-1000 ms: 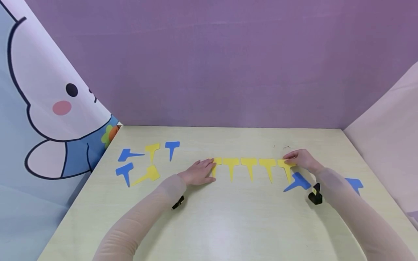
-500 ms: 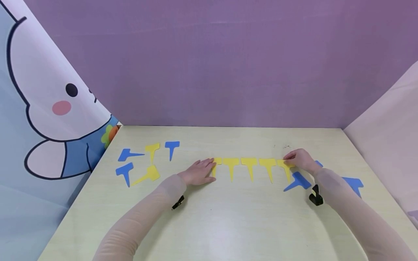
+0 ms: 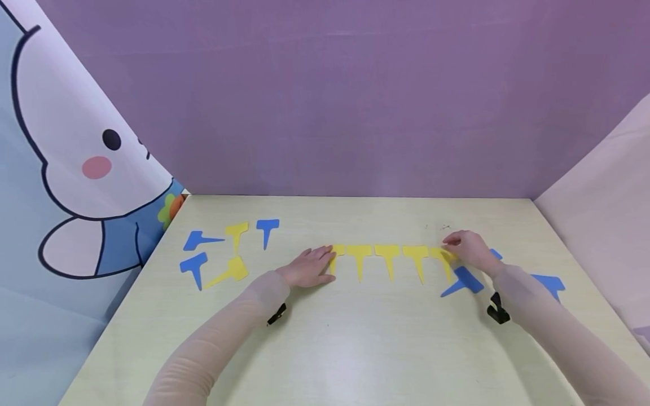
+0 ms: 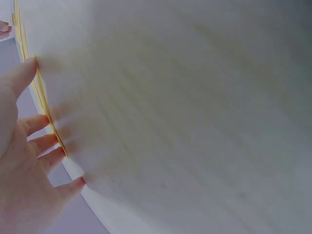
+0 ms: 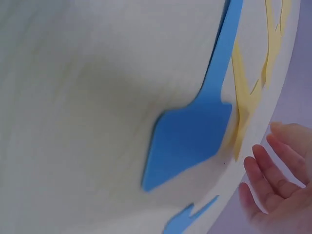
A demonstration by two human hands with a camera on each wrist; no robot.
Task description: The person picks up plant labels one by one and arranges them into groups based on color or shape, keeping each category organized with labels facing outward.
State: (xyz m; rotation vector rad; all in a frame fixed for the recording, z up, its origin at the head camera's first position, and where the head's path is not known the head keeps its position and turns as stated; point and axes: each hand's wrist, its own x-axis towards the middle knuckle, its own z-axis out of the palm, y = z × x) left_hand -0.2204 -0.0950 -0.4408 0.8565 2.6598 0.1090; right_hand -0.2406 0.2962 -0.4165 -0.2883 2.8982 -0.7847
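Note:
Several yellow T-shaped plant labels stand in a row across the table, crossbars at the far side and stems pointing toward me. My left hand (image 3: pixel 307 268) rests with straight, spread fingers on the leftmost yellow label (image 3: pixel 339 250), partly covering it. Just off the rightmost yellow label (image 3: pixel 438 253), my right hand (image 3: pixel 471 249) hovers with loosely bent fingers. A gap shows between that hand (image 5: pixel 282 180) and the yellow label (image 5: pixel 246 105) in the right wrist view. Close below it lies a tilted blue label (image 3: pixel 468 280), its head near the yellow stem.
Two more blue labels lie to the right, one (image 3: pixel 496 254) partly behind the right wrist and one (image 3: pixel 550 283) by the forearm. At the left is a loose group of blue (image 3: pixel 194 265) and yellow labels (image 3: pixel 237 268). A purple wall (image 3: pixel 355 113) rises behind the table (image 3: pixel 355 349).
My right hand has let go of the rightmost yellow label and lifted slightly away to the right. The left hand has stayed where it was.

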